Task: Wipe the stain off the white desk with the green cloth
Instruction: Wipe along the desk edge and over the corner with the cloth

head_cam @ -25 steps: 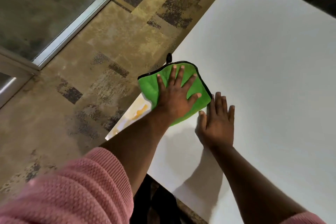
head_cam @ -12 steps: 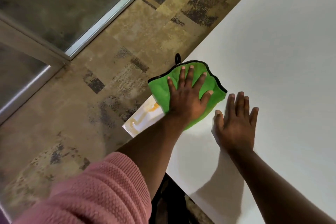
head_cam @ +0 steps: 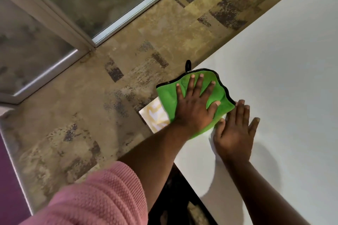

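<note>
While the head camera looks down over the near corner of the white surface (head_cam: 274, 60), the left hand (head_cam: 193, 107) lies flat on the green cloth (head_cam: 168, 95), fingers (head_cam: 190, 86) spread wide, palm pressing down, nothing gripped. That cloth, green with a dark trim, sits right at the surface's left edge, and a small black loop (head_cam: 188, 65) at its far corner pokes out past the edge over the floor (head_cam: 91, 115). Just beside the cloth, at the very corner of the surface, a yellowish stain (head_cam: 157, 117) shows in smeared streaks (the cloth's near-left edge meets it, and how far it runs under the cloth is hidden). Over to the right hand (head_cam: 234, 131): it rests open and flat on the bare surface, fingers together and pointing away, its fingertips touching the cloth's right edge or just short of it; I cannot tell which. It holds nothing. A pink knitted sleeve (head_cam: 95, 199) fills the lower left, pushed up the left arm. Below the surface the floor is mottled tan with dark patches, and a glass panel in a metal frame (head_cam: 128, 11) runs along the upper left.
</note>
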Tool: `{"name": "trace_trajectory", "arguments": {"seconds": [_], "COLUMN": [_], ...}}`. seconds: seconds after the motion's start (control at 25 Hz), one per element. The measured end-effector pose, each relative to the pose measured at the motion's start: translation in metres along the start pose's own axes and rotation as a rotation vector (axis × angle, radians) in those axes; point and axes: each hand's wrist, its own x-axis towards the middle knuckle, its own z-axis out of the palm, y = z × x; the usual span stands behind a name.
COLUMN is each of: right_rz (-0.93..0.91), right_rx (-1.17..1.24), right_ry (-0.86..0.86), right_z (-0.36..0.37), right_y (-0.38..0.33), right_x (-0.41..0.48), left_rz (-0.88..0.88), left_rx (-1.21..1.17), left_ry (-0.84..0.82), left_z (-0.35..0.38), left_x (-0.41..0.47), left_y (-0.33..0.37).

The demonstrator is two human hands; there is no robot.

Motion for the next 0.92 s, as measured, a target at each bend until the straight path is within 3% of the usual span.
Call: {"name": "trace_trajectory", "arguments": {"seconds": [0.2,0.48,0.76,0.92], "right_rz": [0.004,0.0,-0.021,-0.027], "right_rx": [-0.072,-0.099,-0.13,-0.139], "right_ry": [-0.012,0.011,0.032,-0.03], "right_z": [0.005,0.01,0.02,0.014], "right_y": [0.004,0.003,0.01,0.007], "right_x": [0.001,0.001,0.001,0.002], "left_rz": [0.0,-0.107,-0.178,-0.242], "left_rx": [-0.004,-0.007,-0.014,-0.007], "left_ry": [-0.037,-0.032,-0.05,0.01], "left_z": [-0.008,-0.009,-0.015,-0.005], "left_x": [0.023,-0.085,-0.035,-0.097], "left_y": [-0.012,-0.029,-0.047,-0.025]}}
